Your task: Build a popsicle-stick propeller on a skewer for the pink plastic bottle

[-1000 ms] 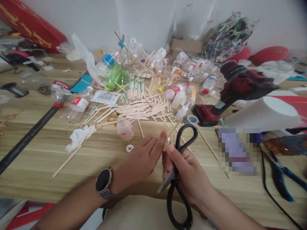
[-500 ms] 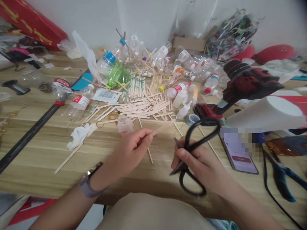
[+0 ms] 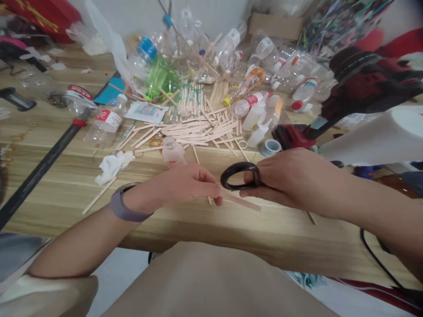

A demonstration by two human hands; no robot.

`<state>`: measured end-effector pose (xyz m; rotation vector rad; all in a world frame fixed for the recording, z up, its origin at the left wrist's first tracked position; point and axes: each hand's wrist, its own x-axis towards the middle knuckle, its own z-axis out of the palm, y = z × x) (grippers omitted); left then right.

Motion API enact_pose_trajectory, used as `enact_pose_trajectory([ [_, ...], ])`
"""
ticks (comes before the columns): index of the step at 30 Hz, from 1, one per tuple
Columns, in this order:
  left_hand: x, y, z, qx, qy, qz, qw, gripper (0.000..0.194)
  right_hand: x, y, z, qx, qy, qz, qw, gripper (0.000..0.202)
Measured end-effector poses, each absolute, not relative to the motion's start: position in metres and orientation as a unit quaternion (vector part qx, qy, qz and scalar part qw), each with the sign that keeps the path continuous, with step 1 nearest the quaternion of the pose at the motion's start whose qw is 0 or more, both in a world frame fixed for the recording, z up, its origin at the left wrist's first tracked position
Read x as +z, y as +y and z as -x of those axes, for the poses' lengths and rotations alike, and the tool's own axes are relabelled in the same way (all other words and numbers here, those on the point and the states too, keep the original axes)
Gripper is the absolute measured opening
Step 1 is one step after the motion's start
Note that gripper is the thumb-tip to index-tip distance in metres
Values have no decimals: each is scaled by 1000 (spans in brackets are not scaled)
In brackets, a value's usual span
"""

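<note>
My left hand (image 3: pixel 188 182) pinches the end of a flat wooden craft stick (image 3: pixel 245 203), which points to the right above the table. In my right hand (image 3: pixel 294 176) is a pair of black-handled scissors (image 3: pixel 240 166); one handle loop shows toward my left hand, and the blades are hidden. The two hands are close together but apart. Just behind my left hand stands a small open plastic bottle (image 3: pixel 173 152). A heap of loose craft sticks (image 3: pixel 198 132) lies farther back.
Plastic bottles (image 3: pixel 264 46) crowd the back of the table. A red and black power tool (image 3: pixel 363 83) stands at right near a roll of tape (image 3: pixel 270 147) and a white cup (image 3: pixel 376 136). At left lie a dark rod (image 3: pixel 42 165) and a crumpled white tissue (image 3: pixel 114 166).
My right hand has turned over and come left with the scissors, hiding their blades. The craft stick in my left hand has swung from pointing up and away to pointing right. The view has shifted.
</note>
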<state>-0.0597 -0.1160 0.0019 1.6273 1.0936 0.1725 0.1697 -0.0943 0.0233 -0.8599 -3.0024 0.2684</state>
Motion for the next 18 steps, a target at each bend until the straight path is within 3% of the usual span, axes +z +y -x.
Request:
enact_pose_trajectory([
  [4, 2, -113, 61, 45, 465, -697, 545, 31, 27, -91, -163, 58, -965, 254, -5, 34],
  [11, 3, -111, 61, 48, 441, -700, 560, 31, 24, -94, -158, 26, -967, 242, -75, 29],
  [18, 1, -116, 58, 97, 476, -696, 530, 22, 19, -97, -157, -10, -961, 270, -50, 30],
])
